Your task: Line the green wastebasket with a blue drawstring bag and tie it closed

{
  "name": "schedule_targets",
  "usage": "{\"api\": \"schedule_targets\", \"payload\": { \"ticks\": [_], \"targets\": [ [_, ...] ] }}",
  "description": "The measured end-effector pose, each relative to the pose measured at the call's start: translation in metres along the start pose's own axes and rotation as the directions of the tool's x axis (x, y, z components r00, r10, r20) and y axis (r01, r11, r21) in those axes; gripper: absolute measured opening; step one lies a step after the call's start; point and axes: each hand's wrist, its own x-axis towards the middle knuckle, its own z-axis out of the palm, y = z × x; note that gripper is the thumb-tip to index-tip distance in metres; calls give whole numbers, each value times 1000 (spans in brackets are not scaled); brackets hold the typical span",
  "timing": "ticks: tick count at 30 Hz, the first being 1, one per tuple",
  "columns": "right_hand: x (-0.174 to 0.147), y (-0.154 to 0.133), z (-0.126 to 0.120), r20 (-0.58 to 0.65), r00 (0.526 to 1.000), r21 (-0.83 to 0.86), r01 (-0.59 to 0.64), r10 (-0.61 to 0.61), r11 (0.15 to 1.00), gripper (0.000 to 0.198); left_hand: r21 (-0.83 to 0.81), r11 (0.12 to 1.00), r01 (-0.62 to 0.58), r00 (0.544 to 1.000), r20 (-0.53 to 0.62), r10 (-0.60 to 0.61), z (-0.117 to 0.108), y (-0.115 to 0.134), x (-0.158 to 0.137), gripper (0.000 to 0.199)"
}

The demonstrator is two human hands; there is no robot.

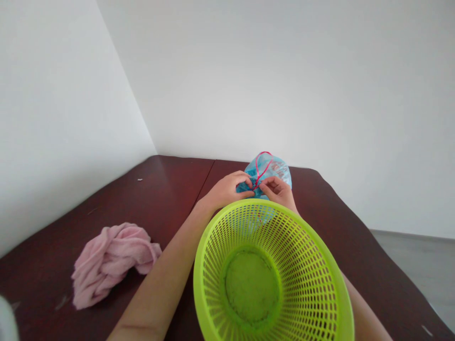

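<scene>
Beyond the basket, a translucent blue plastic bag (282, 166) lies on the table with a pink-red drawstring (262, 173) looped over it. My left hand (232, 187) is at the bag's gathered neck, thumb and fingers closed around the bunched plastic. From the other side my right hand (279, 190) pinches the drawstring near the same spot with thumb and forefinger. A lime-green plastic basket (253, 286) with slotted walls stands between my forearms, its opening tilted toward me. Its rim covers part of my right wrist and the bag's lower edge.
A crumpled pink cloth (113, 260) lies left of my left forearm on the dark red-brown table (167, 189). White walls (249, 94) meet the table's far and left sides. A pale rounded edge of something (7, 322) shows at bottom left.
</scene>
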Motion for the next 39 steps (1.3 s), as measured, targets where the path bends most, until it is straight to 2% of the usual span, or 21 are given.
{"api": "schedule_targets", "payload": {
  "ticks": [2,5,9,14,16,18,20,23,26,28,32,35,37,39],
  "targets": [
    [1,-1,-2,-5,1000,18,-13,13,1000,52,20,1000,-13,1000,14,13,0,-4,1,7],
    [2,-3,-3,-36,998,43,-42,44,998,55,21,999,-46,999,-25,46,-3,-9,1,11],
    [3,-5,-3,-112,993,30,-28,31,999,57,-3,996,-93,986,-139,92,-9,-13,0,15],
    [3,-10,-5,-202,979,22,-6,11,1000,60,146,985,-88,940,-316,130,-18,-11,-2,12],
    [3,-13,-4,-231,973,50,0,12,999,63,122,990,-73,931,-348,112,-19,-11,-2,12],
    [3,-17,-3,-245,969,94,5,18,996,66,6,999,-50,929,-367,49,-16,-10,-1,14],
    [3,-22,-2,-228,973,135,-1,32,991,68,-170,985,-32,931,-365,-33,-10,-10,3,23],
    [1,-29,-1,-165,984,169,-33,61,985,69,-432,902,-9,934,-325,-146,3,-10,9,42],
    [-2,-35,0,-107,990,180,-74,94,981,66,-544,839,26,939,-274,-208,9,-8,12,53],
    [-2,-37,2,-79,995,147,-56,68,988,59,-537,843,39,946,-251,-204,10,-6,11,53],
    [0,-33,6,-87,994,80,79,-72,994,48,-525,850,29,976,-169,-138,7,-3,6,50],
    [2,-26,4,-48,999,101,15,-10,995,45,-418,908,38,987,-126,-100,6,-5,3,42],
    [2,-23,1,-20,999,96,-40,42,995,46,-306,951,41,986,-142,-88,7,-8,3,33],
    [2,-21,-2,-4,996,97,-89,90,991,50,-263,964,43,983,-163,-88,8,-9,4,29]
  ]
}}
